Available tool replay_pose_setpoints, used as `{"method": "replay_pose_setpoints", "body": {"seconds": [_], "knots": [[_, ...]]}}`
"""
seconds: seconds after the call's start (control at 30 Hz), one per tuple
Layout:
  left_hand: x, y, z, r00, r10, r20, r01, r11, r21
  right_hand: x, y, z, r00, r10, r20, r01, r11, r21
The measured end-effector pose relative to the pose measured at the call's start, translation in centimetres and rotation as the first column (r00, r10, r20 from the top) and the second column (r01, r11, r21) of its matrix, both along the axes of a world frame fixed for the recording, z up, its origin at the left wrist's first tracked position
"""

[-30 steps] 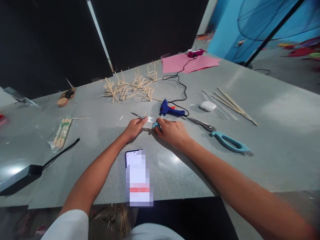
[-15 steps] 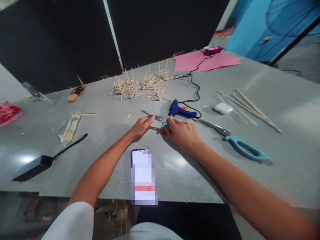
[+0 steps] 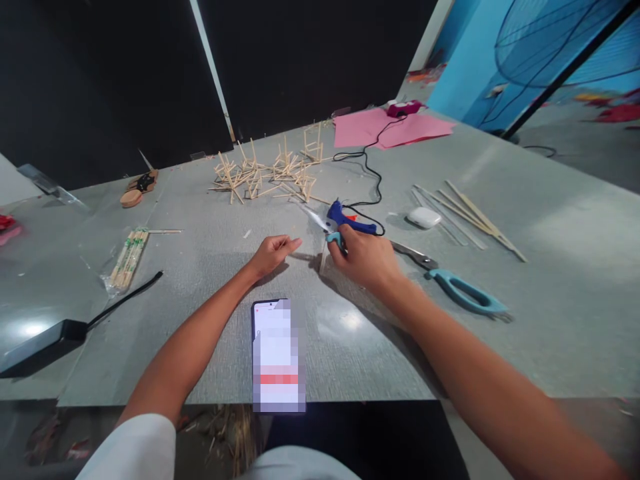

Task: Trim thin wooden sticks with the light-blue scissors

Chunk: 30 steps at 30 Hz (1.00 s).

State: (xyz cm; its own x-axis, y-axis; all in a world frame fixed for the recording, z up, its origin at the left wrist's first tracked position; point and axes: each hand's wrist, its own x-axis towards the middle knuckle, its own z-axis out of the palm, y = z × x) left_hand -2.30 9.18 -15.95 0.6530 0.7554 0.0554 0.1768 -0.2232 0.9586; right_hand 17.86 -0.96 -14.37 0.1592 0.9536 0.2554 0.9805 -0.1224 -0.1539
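Observation:
Small blue-handled scissors (image 3: pixel 336 240) are in my right hand (image 3: pixel 364 257), their blades pointing up and left beside the blue glue gun (image 3: pixel 350 219). My left hand (image 3: pixel 273 255) is closed a little above the table, left of the scissors; what its fingers pinch, if anything, is too small to make out. Beyond both hands lies a cluster of thin wooden stick frames (image 3: pixel 270 175). A phone (image 3: pixel 279 357) with a lit screen rests in front of my hands.
Large blue-handled scissors (image 3: pixel 465 293), a white case (image 3: pixel 423 217) and loose sticks (image 3: pixel 483 217) lie right. Bagged sticks (image 3: pixel 129 259) and a black box (image 3: pixel 45 347) with a cable are left. Pink sheets (image 3: pixel 385 127) lie at the back.
The scissors' blades have moved away from my left hand and now point further up. My left hand has drawn slightly left. The whole view has shifted a little.

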Motion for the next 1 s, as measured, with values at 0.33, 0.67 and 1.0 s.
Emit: {"method": "replay_pose_setpoints", "body": {"seconds": [0.33,0.67,1.0], "knots": [[0.2,0.4,-0.4,1.000,0.006,0.006,-0.006,1.000,-0.008,-1.1,-0.1,-0.6,0.976,0.193,0.100,-0.177,0.973,-0.150],[0.3,0.2,-0.4,0.998,0.062,-0.026,-0.063,0.997,-0.034,-1.6,0.0,-0.9,0.985,0.141,0.103,-0.127,0.983,-0.131],[0.0,0.0,0.0,0.999,0.029,-0.039,-0.029,0.999,-0.021,0.0,-0.1,0.2,1.000,0.006,-0.017,-0.006,1.000,-0.005]]}}
